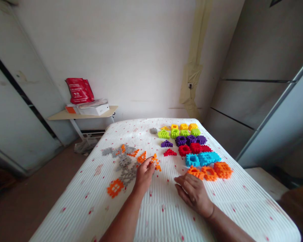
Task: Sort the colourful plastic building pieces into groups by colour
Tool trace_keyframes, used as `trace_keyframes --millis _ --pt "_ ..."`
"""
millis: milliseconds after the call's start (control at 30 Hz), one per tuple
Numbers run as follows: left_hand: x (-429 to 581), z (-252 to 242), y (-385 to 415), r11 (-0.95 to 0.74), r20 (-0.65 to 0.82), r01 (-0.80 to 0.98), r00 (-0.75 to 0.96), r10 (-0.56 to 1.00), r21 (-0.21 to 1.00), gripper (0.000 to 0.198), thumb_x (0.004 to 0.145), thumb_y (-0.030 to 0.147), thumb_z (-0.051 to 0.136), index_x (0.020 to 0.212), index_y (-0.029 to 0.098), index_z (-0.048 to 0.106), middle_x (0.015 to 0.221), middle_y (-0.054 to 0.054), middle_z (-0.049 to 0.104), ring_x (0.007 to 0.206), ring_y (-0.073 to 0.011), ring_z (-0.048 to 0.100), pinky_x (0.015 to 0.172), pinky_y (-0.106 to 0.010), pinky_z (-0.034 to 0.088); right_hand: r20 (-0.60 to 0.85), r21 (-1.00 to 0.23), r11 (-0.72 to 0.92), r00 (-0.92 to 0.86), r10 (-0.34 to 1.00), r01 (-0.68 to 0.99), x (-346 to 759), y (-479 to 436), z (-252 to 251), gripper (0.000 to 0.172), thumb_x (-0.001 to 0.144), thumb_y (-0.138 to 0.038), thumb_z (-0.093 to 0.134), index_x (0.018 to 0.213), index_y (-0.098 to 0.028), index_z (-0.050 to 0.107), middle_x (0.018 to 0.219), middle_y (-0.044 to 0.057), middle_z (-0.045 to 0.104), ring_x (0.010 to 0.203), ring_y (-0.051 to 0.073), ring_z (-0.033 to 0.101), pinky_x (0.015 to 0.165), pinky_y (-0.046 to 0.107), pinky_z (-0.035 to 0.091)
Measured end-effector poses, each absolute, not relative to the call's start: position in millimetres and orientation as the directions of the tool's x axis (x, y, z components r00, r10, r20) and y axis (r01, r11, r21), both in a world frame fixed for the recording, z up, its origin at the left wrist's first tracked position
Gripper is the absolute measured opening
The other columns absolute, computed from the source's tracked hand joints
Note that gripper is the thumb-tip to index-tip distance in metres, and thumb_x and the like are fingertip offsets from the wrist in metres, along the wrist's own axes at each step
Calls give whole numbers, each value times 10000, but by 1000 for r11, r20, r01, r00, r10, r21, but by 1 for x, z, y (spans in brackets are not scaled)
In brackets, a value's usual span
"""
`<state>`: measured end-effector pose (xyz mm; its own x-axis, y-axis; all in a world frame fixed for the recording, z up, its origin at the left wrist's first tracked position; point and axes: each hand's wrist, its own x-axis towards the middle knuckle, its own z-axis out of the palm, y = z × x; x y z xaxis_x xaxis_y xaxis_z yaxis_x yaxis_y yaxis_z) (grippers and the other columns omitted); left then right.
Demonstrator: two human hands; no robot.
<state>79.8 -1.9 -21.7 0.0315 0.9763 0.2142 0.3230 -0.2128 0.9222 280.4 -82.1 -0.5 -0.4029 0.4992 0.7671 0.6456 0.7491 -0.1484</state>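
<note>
Orange triangle [155, 162]: on bed [166, 208], pinched at left hand's fingertips, pointing up-right of it.
Left hand [143, 174]: grasping triangle.
Right hand [192, 193]: released, flat on bed, farther off.
Grey pieces [125, 163]: just left.

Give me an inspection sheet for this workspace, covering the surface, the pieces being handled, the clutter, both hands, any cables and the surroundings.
Surface: white ribbed bedcover with small red specks, covering a bed.
Things in hand: orange triangle piece pinched at the left hand's fingertips; loose grey pieces and an orange square piece lie beside it.
Sorted pieces: rows by colour, with orange blocks nearest, then blue blocks, red, purple, green and yellow farther back.
Clutter: nothing seen beyond the pieces.
Hands: left hand grips the triangle; right hand rests palm down on the cover, holding nothing.
Cables: nothing seen.
Surroundings: side table with a red bag and a white box; plain wall behind.
</note>
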Motion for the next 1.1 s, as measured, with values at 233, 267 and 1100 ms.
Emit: trace_keyframes --millis 233,267,1100 --pt "98 -21 -30 -184 137 94 369 919 978 377 818 320 524 1150 170 619 1030 -78 672 977 -201 586 892 -321 431 758 -177 696 -355 548 696 287 -79 -7 315 860 -88 464 1158 -173 517 1073 119 616 990 196 582 813 342 503" --pt "101 -22 -33 -186 139 78 405 904 980 361 814 296 528 1142 183 626 1055 -75 662 999 -197 573 912 -319 416 750 -171 690 -362 554 703 288 -79 -7 323 862 -94 462 1172 -172 513 1118 129 600 1023 205 567 832 356 497" --pt "111 -12 -50 82 -28 -88 495 868 993 720 728 395 628 1351 174 342 667 34 528 564 -87 465 545 -218 353 705 -328 733 -363 610 596 305 -95 -1 137 883 -154 501 984 -186 588 873 60 656 781 153 588 679 282 485"
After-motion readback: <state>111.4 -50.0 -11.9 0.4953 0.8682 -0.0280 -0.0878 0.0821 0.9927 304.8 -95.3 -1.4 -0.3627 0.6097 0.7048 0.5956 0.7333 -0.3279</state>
